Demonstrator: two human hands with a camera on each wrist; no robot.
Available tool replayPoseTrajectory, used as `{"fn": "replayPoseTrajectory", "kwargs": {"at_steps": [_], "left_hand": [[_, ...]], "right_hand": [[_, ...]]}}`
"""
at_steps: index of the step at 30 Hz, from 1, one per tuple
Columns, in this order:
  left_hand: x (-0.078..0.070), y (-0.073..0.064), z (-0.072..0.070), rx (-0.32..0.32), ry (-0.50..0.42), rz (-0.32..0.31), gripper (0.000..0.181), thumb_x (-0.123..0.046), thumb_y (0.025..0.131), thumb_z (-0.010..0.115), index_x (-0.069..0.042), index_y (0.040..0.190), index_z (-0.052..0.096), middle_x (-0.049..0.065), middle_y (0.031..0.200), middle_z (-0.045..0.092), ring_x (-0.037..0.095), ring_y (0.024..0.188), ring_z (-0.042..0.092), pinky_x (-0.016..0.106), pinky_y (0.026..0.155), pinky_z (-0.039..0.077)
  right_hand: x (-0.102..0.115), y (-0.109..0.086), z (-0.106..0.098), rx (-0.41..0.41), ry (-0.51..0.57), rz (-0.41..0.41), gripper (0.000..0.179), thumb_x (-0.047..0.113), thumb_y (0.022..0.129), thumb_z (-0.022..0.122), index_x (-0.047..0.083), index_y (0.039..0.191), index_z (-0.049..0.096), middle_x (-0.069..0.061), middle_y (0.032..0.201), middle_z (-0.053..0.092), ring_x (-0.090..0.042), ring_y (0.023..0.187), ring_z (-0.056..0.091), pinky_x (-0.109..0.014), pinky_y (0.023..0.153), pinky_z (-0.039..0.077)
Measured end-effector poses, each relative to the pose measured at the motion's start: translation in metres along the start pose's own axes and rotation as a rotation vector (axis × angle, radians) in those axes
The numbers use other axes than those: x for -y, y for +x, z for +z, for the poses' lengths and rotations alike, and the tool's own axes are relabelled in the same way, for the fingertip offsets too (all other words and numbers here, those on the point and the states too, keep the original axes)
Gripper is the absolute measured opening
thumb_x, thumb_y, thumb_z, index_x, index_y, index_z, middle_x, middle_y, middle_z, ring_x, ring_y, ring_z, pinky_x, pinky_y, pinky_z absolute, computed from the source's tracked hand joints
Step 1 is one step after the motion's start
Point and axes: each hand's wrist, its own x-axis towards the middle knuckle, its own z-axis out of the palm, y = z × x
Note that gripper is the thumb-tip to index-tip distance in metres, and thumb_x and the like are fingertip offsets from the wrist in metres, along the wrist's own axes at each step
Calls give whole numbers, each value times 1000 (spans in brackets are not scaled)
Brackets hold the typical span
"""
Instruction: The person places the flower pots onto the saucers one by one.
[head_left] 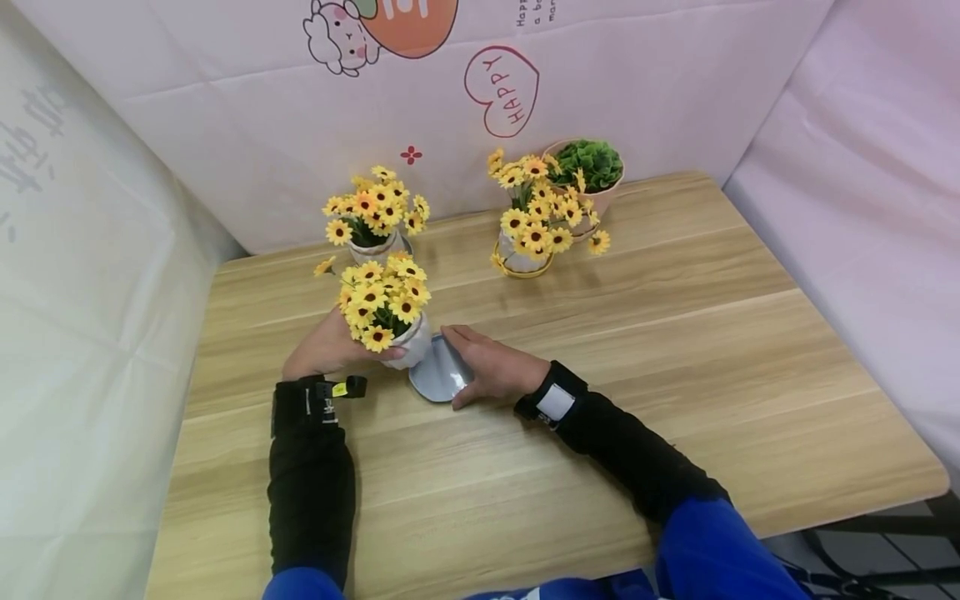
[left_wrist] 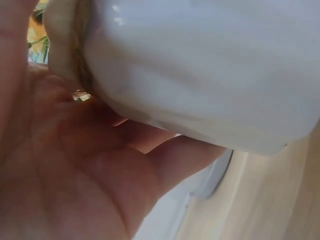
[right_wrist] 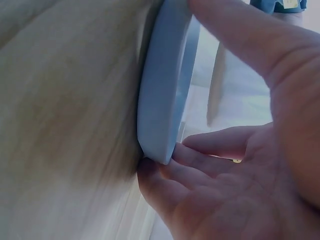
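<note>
My left hand [head_left: 326,346] grips a white flowerpot [head_left: 412,343] filled with yellow daisy-like flowers [head_left: 382,302]. In the left wrist view the fingers curl beneath the pot's smooth white side [left_wrist: 200,65], and a twine band circles it near the rim. Just right of the pot, a grey-blue saucer [head_left: 437,375] is held by my right hand [head_left: 501,367]. Thumb and fingers pinch the saucer's edge [right_wrist: 162,95] from both sides in the right wrist view; it lies on or very near the wood. Whether pot and saucer touch is unclear.
Behind my left hand stands another white pot with yellow flowers [head_left: 375,208], a grey saucer partly visible by it. Farther right, a third flower pot [head_left: 517,252] sits on a yellow saucer, beside a pink pot [head_left: 603,200] with a green plant. A printed cloth [head_left: 247,125] hangs behind the wooden table [head_left: 675,350].
</note>
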Motion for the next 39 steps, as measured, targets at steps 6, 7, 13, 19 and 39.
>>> {"fn": "replayPoseTrajectory", "kwargs": {"at_steps": [6,7,13,19,39], "left_hand": [[-8,3,9,64,-26,36,94,-22,74,99,-31,152,46,-6,143,61,17,134,57,47,120,44],[-9,4,11,76,-29,41,94,-22,74,99,-30,152,46,-5,144,60,18,134,57,46,120,44],[-13,10,21,126,2,48,95,-28,75,98,-29,155,45,-4,147,58,19,137,55,47,122,41],[-17,15,31,173,66,57,92,-30,75,97,-26,153,48,-3,146,60,21,136,57,48,119,45],[-13,23,45,249,110,76,87,-27,75,97,-22,150,53,-1,142,62,21,135,58,47,119,45]], "right_hand": [[-4,2,-4,-16,61,-50,129,34,78,95,6,170,9,-19,174,22,-34,156,35,-45,127,38],[-5,2,-4,-21,75,-65,130,33,77,96,7,170,9,-18,174,24,-34,155,36,-45,127,39],[-9,1,-10,-59,134,-111,123,33,77,97,8,168,18,-16,167,36,-29,154,38,-44,130,33],[-6,-3,-18,-99,181,-125,116,33,75,97,11,164,25,-13,163,39,-27,152,40,-43,132,29],[-7,-3,-21,-107,186,-278,100,27,80,95,15,161,38,-4,164,44,-22,154,41,-41,132,30]]}}
